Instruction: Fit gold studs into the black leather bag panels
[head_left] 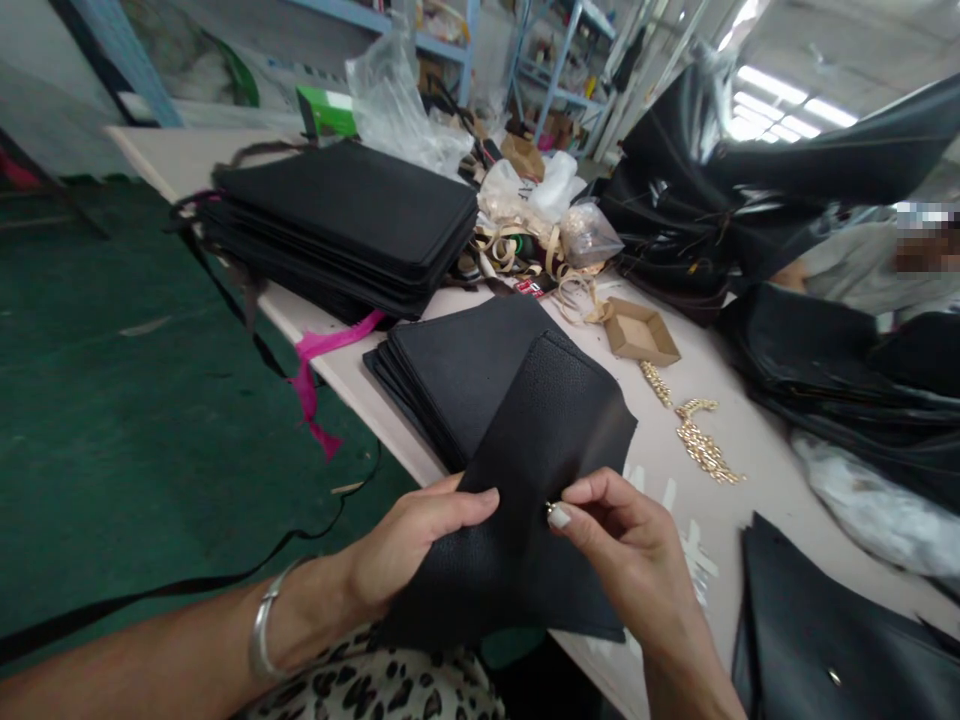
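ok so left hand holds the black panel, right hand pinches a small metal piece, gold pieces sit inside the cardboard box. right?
Not quite: the head view shows the gold pieces lying on the table beside the cardboard box, not inside it. Rest stands: left hand holding the black panel, right hand pinching a small metal piece.

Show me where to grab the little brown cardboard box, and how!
Probably pinch the box by its right wall, coming down from the right, thumb inside, fingers outside. Its top is open and its walls stand up. Pale strips crowd its left and gold pieces lie by its near edge, so the right looks freest.
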